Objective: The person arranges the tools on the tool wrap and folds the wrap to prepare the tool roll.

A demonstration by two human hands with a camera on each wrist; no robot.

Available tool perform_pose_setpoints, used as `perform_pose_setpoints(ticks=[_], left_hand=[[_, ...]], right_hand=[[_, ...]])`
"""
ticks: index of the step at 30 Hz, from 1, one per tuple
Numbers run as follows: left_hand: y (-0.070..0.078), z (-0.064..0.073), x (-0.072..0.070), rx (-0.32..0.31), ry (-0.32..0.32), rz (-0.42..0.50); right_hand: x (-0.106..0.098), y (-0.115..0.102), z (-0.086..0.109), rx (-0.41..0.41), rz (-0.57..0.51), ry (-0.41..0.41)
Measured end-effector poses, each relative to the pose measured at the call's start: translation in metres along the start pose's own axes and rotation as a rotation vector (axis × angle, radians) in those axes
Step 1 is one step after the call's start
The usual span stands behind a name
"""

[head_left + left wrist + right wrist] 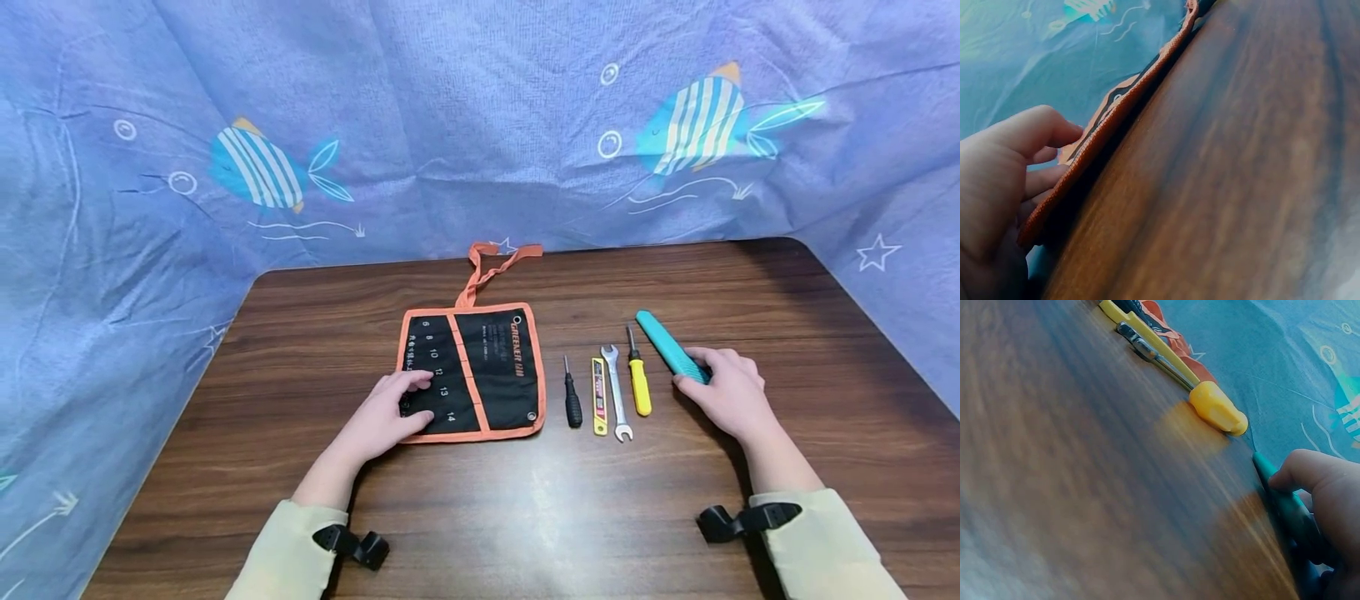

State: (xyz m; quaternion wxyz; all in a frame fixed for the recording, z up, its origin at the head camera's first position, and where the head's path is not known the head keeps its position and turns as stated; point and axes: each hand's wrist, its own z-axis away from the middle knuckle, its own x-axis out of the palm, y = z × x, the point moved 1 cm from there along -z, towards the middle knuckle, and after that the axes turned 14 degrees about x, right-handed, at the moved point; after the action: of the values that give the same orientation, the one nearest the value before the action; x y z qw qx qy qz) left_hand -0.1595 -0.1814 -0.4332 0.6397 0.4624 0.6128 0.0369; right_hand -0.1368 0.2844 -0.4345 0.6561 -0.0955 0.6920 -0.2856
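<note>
A black tool pouch (pixel 501 354) with orange trim and numbered slots lies flat on the table. My left hand (pixel 390 417) rests on its left side, fingers loosely bent and thumb spread apart. In the left wrist view, fingertips touch the pouch near its orange edge (pixel 1094 137). My right hand (pixel 729 392) grips the near end of a long teal tool (pixel 663 337), thumb on one side and fingers on the other. Its exact kind is unclear. The right wrist view shows the thumb against the tool (pixel 1288 512), with part of it hidden.
Between the hands lie a black screwdriver (pixel 573 404), a yellow narrow pack (pixel 599 396), an open-end wrench (pixel 617 392) and a yellow-handled screwdriver (pixel 640 387). Orange ties (pixel 474 283) trail from the pouch toward the blue fish-print cloth (pixel 495 125) behind the wooden table (pixel 480 517).
</note>
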Motion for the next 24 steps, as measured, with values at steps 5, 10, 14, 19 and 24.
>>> perform_pose_setpoints(ticks=[5,10,14,19,24], left_hand=[[-0.002,-0.001,0.000,-0.013,-0.005,0.002],[0.002,0.001,0.001,0.032,-0.031,-0.077],[0.006,0.001,0.002,0.115,-0.040,-0.155],[0.010,0.000,0.005,0.192,-0.062,-0.245],[0.016,-0.002,0.008,0.233,-0.102,-0.292]], right_hand=[[0.001,0.001,0.000,0.010,0.008,-0.009],[0.001,0.000,0.001,0.007,0.008,-0.013],[0.001,-0.001,0.001,0.001,0.002,-0.009],[0.000,-0.001,0.001,0.002,0.000,-0.012],[-0.001,-0.002,0.001,0.004,-0.004,-0.016]])
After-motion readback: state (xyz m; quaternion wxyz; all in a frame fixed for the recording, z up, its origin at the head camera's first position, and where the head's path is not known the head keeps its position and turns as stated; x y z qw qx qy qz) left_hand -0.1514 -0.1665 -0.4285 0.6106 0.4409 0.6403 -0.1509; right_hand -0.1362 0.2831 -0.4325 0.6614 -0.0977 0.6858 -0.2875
